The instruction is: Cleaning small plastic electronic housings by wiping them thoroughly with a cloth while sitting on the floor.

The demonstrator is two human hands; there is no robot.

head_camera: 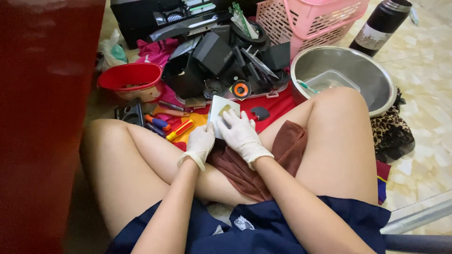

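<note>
Over the lap, left hand (200, 141) and right hand (241, 134) fingers grip a white panel (219, 109).

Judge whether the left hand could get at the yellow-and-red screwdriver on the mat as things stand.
Probably yes. The yellow-and-red screwdriver lies uncovered just beside the left hand, nothing between them. But that hand and the right hand both hold the white panel, so it must let go first.

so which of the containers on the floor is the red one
The round red bowl left of the black parts; the steel basin is silver and the basket pink.
</note>
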